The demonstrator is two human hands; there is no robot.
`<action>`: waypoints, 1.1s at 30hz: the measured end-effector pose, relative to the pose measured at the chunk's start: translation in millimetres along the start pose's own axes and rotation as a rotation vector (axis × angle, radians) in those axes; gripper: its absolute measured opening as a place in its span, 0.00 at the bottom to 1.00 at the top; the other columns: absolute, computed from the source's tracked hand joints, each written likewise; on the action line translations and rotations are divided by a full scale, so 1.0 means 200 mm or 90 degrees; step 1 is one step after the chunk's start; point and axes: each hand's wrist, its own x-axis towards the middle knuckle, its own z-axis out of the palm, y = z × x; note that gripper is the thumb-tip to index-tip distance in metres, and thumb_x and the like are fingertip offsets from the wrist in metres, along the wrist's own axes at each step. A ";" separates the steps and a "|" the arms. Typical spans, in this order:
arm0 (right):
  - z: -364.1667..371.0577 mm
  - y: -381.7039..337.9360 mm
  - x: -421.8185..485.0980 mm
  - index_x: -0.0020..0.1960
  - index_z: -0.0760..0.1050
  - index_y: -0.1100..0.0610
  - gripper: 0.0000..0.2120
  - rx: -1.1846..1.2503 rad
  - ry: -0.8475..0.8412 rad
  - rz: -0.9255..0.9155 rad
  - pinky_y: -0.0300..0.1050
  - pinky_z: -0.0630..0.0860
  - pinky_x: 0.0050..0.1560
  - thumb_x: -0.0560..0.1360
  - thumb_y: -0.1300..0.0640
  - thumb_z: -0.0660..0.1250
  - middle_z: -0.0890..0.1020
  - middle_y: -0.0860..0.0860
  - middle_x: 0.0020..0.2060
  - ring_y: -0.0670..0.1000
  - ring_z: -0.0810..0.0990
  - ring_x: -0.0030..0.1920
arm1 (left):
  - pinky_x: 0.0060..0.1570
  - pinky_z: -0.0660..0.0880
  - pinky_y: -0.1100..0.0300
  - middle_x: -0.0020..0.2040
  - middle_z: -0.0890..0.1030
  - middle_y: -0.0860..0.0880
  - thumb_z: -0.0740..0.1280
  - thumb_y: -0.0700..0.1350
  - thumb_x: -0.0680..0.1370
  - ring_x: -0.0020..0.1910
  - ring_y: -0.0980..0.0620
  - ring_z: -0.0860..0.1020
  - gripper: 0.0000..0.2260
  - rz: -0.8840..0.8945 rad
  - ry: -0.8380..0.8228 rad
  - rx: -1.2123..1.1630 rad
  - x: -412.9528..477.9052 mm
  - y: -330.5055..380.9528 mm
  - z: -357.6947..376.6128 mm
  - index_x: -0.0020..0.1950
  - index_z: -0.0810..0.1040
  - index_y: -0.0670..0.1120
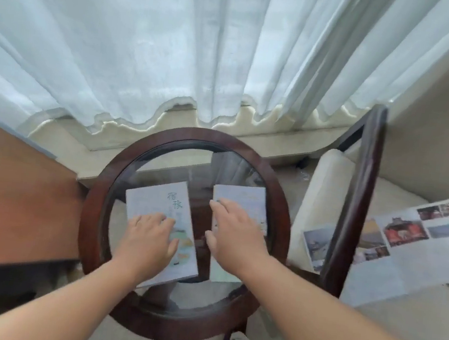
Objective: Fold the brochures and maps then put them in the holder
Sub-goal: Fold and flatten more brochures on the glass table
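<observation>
round glass table [92,210]: two folded brochures [155,198] [245,200], two flat hands [151,237] [233,232]

Soft daylight is diffused through the sheer curtain [147,49]; the upper half is washed pale. Curtain reflections are caught in the glass tabletop [179,164]. Motion blur is seen on the left hand [151,234], right hand [235,227] and the brochure [155,198] print. Straight lines are bowed near the edges; the chair frame [357,199] is smeared and bent.
</observation>
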 end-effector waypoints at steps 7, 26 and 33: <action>-0.41 0.38 -0.52 0.72 0.63 0.52 0.23 0.053 0.121 0.153 0.52 0.70 0.64 0.78 0.51 0.60 0.71 0.51 0.65 0.56 0.69 0.65 | 0.62 0.71 0.52 0.69 0.72 0.48 0.59 0.53 0.80 0.65 0.47 0.73 0.22 0.176 0.069 -0.011 0.09 0.65 -0.39 0.73 0.69 0.48; -0.71 1.78 -1.29 0.71 0.66 0.54 0.21 0.103 0.106 0.353 0.51 0.70 0.63 0.78 0.51 0.59 0.71 0.53 0.66 0.55 0.69 0.64 | 0.60 0.73 0.51 0.69 0.71 0.49 0.58 0.51 0.80 0.63 0.46 0.74 0.21 0.227 -0.019 -0.041 0.04 2.21 -0.27 0.73 0.66 0.50; -0.82 1.96 -1.28 0.71 0.66 0.53 0.22 0.125 0.146 0.384 0.51 0.71 0.62 0.78 0.53 0.60 0.71 0.52 0.66 0.55 0.69 0.64 | 0.54 0.73 0.54 0.66 0.72 0.49 0.58 0.50 0.79 0.61 0.46 0.74 0.19 0.280 -0.027 -0.046 0.23 2.48 -0.24 0.70 0.68 0.50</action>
